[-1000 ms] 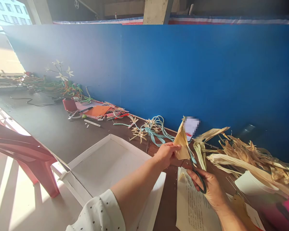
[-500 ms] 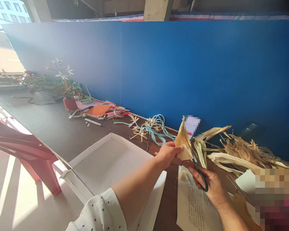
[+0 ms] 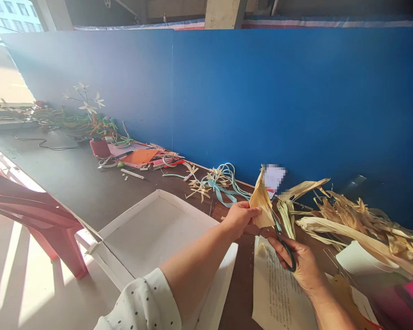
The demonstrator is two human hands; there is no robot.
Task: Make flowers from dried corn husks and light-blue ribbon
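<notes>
My left hand point(image 3: 240, 218) pinches a yellowish piece of dried corn husk point(image 3: 260, 201), which stands up with its narrow tip at the top. Black-handled scissors point(image 3: 288, 252) are gripped in my right hand point(image 3: 301, 266), their blades at the husk's lower right edge. The husk partly hides the blades. Below the scissors lies a printed sheet of paper point(image 3: 278, 298) with a small folded yellow scrap point(image 3: 261, 249) at its top. A pale green strip of husk point(image 3: 287, 217) rests just right of the held piece.
A white shallow tray point(image 3: 124, 211) lies left of my forearm. Dried husks point(image 3: 361, 215) and a white cup point(image 3: 358, 259) are at the right. Blue ribbons point(image 3: 223, 195) and star-shaped husk flowers point(image 3: 201, 189) lie by the blue partition point(image 3: 261, 101). A red chair point(image 3: 55, 233) stands left.
Both hands, the husk and the scissors shift very slightly to the right in view, the scissors staying at the husk's edge. A blurred pink-and-dark shape moves at the lower right.
</notes>
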